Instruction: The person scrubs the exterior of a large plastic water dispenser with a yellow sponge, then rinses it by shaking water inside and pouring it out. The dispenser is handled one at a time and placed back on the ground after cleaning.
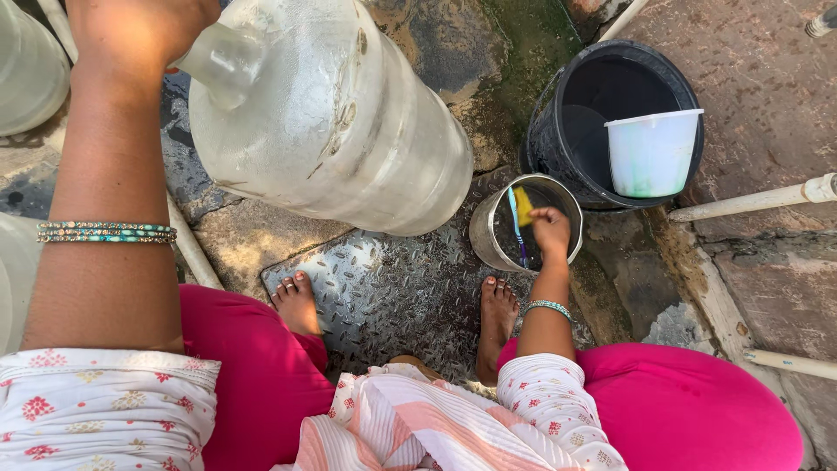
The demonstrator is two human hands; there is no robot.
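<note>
Left hand (139, 30) clamps the tilted jug (327, 113) by its neck while right hand (551, 228) pinches a brush (520, 222) in the steel pot (523, 225); a wash step, calling next for lifting the brush to the jug.

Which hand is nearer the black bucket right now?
The right hand. It reaches into the small steel pot that stands right beside the black bucket. The left hand is far off across the picture, on the neck of the big clear water jar.
</note>
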